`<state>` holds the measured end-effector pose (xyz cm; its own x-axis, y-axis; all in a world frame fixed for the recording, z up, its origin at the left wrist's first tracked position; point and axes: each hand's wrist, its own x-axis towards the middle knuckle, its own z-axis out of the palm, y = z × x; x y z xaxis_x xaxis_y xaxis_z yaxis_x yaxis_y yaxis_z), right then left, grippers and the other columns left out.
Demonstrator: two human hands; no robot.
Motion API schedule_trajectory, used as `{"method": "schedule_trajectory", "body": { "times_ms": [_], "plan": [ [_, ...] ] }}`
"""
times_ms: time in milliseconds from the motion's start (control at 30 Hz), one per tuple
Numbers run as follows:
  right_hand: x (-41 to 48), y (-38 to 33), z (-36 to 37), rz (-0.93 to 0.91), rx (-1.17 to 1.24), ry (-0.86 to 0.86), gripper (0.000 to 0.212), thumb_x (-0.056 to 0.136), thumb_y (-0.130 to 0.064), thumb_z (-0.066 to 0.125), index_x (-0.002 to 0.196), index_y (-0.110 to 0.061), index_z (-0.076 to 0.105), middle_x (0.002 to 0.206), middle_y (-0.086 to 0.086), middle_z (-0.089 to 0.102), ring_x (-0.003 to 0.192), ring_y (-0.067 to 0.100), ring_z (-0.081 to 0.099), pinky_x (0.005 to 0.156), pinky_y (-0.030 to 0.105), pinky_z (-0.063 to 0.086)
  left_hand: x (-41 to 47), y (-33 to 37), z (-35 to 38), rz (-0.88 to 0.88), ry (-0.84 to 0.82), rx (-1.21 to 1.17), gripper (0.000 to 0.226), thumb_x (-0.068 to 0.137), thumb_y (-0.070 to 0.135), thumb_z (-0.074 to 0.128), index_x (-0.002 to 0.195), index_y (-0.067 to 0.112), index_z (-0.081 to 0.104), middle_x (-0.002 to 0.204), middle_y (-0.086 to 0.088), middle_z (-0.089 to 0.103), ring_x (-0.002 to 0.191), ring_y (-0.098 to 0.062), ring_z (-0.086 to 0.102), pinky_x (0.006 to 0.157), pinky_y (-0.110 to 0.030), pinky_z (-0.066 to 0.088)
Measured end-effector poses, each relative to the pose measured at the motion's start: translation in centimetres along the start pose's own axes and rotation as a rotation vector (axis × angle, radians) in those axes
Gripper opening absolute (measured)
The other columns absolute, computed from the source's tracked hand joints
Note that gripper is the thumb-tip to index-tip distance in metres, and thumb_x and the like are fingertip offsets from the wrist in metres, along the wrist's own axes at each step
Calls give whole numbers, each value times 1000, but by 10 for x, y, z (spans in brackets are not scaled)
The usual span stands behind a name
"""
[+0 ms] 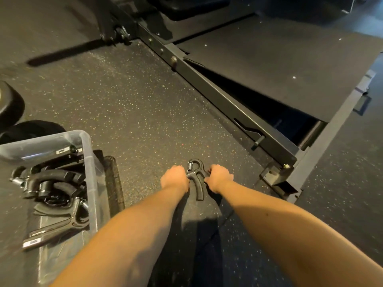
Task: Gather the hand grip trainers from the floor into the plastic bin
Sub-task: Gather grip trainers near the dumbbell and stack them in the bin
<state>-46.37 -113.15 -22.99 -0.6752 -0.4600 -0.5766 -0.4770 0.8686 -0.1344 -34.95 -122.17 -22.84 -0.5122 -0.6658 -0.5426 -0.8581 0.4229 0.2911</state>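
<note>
Now the left hand (175, 178) and right hand (219, 177) were curled on opposite sides of the hand grip trainer (199, 188), likely light, stiff and spring-loaded, best lifted by a handle.

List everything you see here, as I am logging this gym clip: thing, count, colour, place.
floor trainer: one, black with a metal spring, on the floor between the hands.
binned trainers: several, exact count unclear, black, piled in the bin.
plastic bin: one, clear, on the floor at left.
ridged strip: one, black, beside the bin's right wall.
rubber floor: dark with pale speckles.
metal beam: one, black, diagonal from top centre to lower right.
platform: one, dark, beyond the beam.
round objects: two, dark, left edge; cut off.
left hand: fingers curled on the floor trainer's left side.
right hand: fingers curled on its right side.
</note>
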Motion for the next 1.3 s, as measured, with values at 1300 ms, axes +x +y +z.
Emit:
{"method": "schedule_trajectory", "body": {
  "times_ms": [1300],
  "plan": [
    [-195,-242,-62,-128,1460,-346,15,96,-5,63,108,3,65,97,17,74,72,23,76,75,34,63,-150,-230,-244,-91,201,-1084,35,92,9,69,125,2,58,107,-16,67,66,-14,70,54,-17,54]
  ]
}}
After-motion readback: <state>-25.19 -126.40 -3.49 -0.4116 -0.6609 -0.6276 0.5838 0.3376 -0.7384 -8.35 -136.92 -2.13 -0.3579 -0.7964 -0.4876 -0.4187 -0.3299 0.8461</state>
